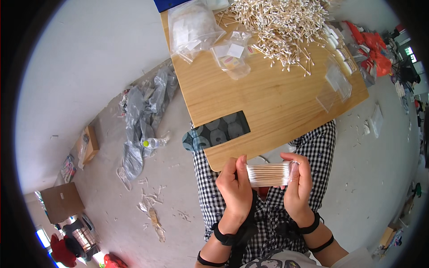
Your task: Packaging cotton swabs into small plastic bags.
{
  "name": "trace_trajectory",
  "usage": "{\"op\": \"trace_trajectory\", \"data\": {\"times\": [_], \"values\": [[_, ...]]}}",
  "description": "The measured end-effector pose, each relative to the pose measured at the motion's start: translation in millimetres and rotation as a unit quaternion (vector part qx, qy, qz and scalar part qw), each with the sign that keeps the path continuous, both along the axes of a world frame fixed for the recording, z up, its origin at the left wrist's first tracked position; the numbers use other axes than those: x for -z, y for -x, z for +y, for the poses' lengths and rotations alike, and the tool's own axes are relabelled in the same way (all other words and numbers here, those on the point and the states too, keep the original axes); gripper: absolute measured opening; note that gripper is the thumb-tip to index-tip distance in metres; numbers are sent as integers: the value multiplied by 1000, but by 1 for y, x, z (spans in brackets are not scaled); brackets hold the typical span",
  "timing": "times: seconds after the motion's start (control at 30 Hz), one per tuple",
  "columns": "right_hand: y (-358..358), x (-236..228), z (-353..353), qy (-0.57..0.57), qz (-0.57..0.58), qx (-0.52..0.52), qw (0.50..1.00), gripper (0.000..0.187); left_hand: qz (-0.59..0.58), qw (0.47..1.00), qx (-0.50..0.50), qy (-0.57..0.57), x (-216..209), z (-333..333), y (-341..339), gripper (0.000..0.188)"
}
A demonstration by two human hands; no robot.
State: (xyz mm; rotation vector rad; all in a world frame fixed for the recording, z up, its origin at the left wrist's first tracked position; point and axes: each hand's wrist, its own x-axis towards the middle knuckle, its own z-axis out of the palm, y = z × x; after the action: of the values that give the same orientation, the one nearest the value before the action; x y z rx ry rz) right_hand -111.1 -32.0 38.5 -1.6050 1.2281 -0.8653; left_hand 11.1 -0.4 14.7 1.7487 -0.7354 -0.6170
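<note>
A bundle of cotton swabs [268, 174] lies sideways between my two hands, above my lap and just off the table's near edge. My left hand [235, 185] closes on its left end, thumb up along the white tips. At the other end my right hand [298, 185] grips it, with clear plastic film [293, 170] bunched by the fingers. The film seems to be a bag around the swabs, but how far it reaches is hard to see. Farther off, a large heap of loose cotton swabs [286, 29] covers the back of the wooden table [268, 98].
Clear plastic bags [194, 29] and a small bag with a white card [235, 50] lie at the table's far left. Flat clear bags [336, 82] and a row of packed swabs [342, 49] are at the right. A dark patterned sheet [223, 129] overhangs the left edge.
</note>
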Motion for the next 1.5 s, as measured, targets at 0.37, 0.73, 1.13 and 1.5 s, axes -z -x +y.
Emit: {"op": "trace_trajectory", "data": {"times": [0.37,0.73,1.13,1.5], "values": [[-2,3,0,-78,-116,48,989,26,289,951,16,106,-7,3,2,16],[-4,2,3,82,28,12,996,24,-52,998,-10,42,-1,1,3,17],[-4,9,5,-83,-117,46,989,24,124,990,0,72,-5,-1,3,22],[-2,7,-4,-76,-116,45,989,24,-45,997,58,20,-2,4,-1,26]]}}
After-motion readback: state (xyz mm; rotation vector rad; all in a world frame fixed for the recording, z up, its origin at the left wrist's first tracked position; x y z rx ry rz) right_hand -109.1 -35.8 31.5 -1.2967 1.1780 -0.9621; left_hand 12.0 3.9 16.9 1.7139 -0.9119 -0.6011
